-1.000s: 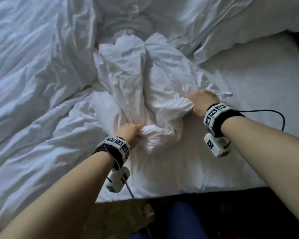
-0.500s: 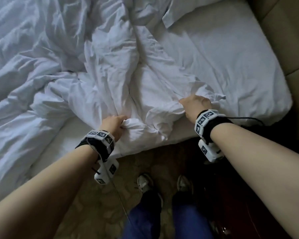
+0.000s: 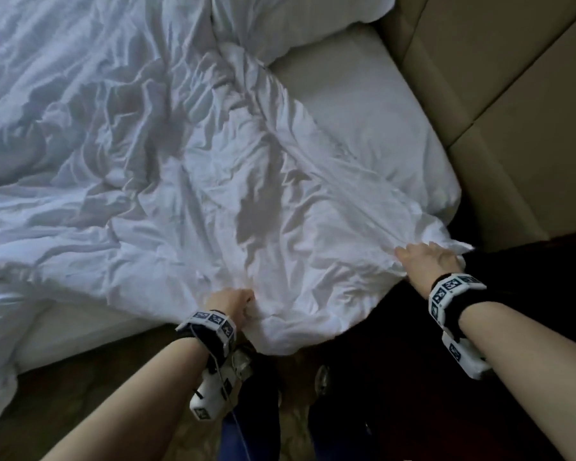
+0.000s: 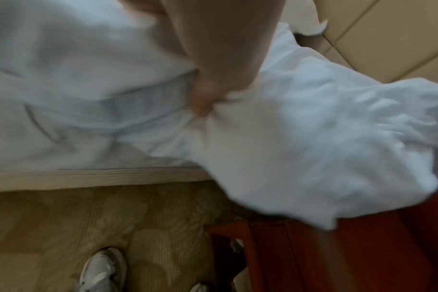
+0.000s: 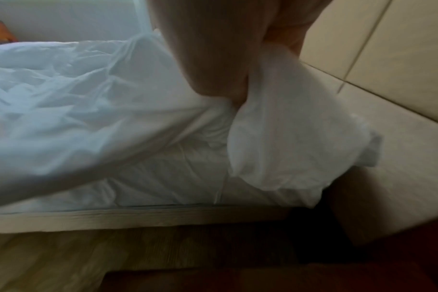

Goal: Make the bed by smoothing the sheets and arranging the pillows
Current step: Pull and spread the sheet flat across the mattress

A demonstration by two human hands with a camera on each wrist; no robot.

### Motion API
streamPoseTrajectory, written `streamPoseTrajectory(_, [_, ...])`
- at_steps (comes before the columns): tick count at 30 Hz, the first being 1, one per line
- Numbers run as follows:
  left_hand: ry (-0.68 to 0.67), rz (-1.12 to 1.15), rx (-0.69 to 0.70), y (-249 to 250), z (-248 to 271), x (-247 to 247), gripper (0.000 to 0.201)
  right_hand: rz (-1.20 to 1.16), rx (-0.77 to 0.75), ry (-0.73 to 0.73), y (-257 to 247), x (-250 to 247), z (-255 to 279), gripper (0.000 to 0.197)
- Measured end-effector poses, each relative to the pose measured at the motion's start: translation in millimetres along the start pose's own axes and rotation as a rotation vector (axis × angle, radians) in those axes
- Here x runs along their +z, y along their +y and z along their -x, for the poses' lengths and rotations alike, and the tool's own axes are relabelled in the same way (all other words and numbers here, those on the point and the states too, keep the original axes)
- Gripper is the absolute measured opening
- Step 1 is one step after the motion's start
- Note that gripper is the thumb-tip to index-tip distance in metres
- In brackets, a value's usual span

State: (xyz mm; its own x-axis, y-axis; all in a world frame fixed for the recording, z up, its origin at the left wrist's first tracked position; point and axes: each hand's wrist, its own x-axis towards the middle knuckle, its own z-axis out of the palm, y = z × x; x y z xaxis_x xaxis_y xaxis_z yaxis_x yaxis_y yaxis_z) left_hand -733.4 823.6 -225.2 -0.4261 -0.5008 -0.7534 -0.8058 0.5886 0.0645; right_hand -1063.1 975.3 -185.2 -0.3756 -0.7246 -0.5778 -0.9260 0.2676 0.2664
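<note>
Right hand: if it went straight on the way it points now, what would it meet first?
The right hand points along the duvet it grips; going on, it would likely meet the bare mattress corner first, though depth is unclear.

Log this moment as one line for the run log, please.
step: spreading duvet | left hand grips its edge | right hand grips its corner | pillow untouched

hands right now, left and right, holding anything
Left hand: grips the edge of the white duvet.
Right hand: grips the duvet's corner.
</note>
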Motion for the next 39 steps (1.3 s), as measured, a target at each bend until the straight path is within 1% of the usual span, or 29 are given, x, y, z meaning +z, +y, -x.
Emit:
streamPoseTrajectory(1, [-0.036, -0.021, 0.014, 10, 0, -4, 0.028, 0.002, -0.037, -0.021, 5, 7, 0, 0.03])
streamPoseTrajectory(2, [-0.05, -0.029, 0.031, 18, -1, -12, 0.035, 0.008, -0.083, -0.045, 10, 11, -4, 0.037])
streamPoseTrajectory(3, [-0.045, -0.032, 0.057, 27, -3, -22, 0.041, 0.01, -0.118, -0.076, 14, 11, -7, 0.05])
streamPoseTrajectory(4, [-0.021, -0.03, 0.089, 34, -9, -34, 0.045, -0.019, -0.13, -0.088, 18, 8, -13, 0.062])
streamPoseTrajectory(6, [0.072, -0.007, 0.142, 48, -25, -65, 0.045, -0.127, -0.115, -0.063, 21, -6, -29, 0.072])
streamPoseTrajectory(7, [0.127, 0.008, 0.17, 54, -34, -83, 0.043, -0.182, -0.101, -0.019, 22, -14, -40, 0.073])
streamPoseTrajectory(9, [0.257, 0.024, 0.231, 61, -56, -121, 0.041, -0.254, -0.074, 0.09, 17, -37, -67, 0.068])
streamPoseTrajectory(12, [0.439, 0.0, 0.349, 57, -102, -172, 0.049, -0.34, -0.053, 0.146, -3, -69, -115, 0.066])
streamPoseTrajectory(14, [0.501, -0.105, 0.396, 49, -141, -202, 0.059, -0.376, -0.056, 0.203, -22, -88, -147, 0.069])
streamPoseTrajectory(16, [0.531, -0.25, 0.402, 36, -182, -230, 0.072, -0.401, -0.083, 0.284, -40, -104, -181, 0.076])
streamPoseTrajectory(18, [0.528, -0.414, 0.42, 25, -222, -256, 0.082, -0.395, -0.104, 0.346, -57, -112, -216, 0.082])
streamPoseTrajectory(20, [0.485, -0.53, 0.441, 13, -257, -276, 0.084, -0.393, -0.108, 0.358, -71, -116, -247, 0.086])
streamPoseTrajectory(22, [0.447, -0.598, 0.439, 2, -291, -291, 0.09, -0.417, -0.079, 0.327, -78, -112, -274, 0.088])
streamPoseTrajectory(23, [0.422, -0.641, 0.441, -2, -307, -297, 0.096, -0.435, -0.059, 0.306, -79, -109, -284, 0.088])
streamPoseTrajectory(25, [0.373, -0.712, 0.462, -4, -336, -308, 0.112, -0.462, -0.023, 0.247, -79, -101, -297, 0.084])
streamPoseTrajectory(27, [0.329, -0.765, 0.485, 0, -357, -314, 0.121, -0.537, -0.012, 0.193, -76, -94, -305, 0.077])
streamPoseTrajectory(29, [0.298, -0.801, 0.512, 7, -372, -314, 0.12, -0.589, -0.024, 0.183, -72, -91, -309, 0.077])
streamPoseTrajectory(31, [0.299, -0.812, 0.541, 10, -380, -307, 0.11, -0.605, -0.042, 0.21, -71, -88, -312, 0.093])
streamPoseTrajectory(33, [0.335, -0.771, 0.581, 7, -386, -298, 0.095, -0.618, -0.069, 0.179, -71, -90, -313, 0.101])
streamPoseTrajectory(34, [0.358, -0.732, 0.607, 5, -388, -294, 0.086, -0.63, -0.084, 0.164, -72, -90, -313, 0.101])
streamPoseTrajectory(35, [0.393, -0.689, 0.639, 3, -388, -291, 0.078, -0.635, -0.097, 0.178, -73, -90, -314, 0.099])
streamPoseTrajectory(37, [0.442, -0.634, 0.695, 0, -390, -289, 0.065, -0.636, -0.098, 0.253, -75, -88, -317, 0.089])
streamPoseTrajectory(38, [0.448, -0.628, 0.704, 0, -390, -288, 0.061, -0.629, -0.096, 0.302, -76, -87, -318, 0.086])
streamPoseTrajectory(39, [0.45, -0.626, 0.71, 1, -389, -289, 0.058, -0.609, -0.105, 0.318, -75, -86, -317, 0.084])
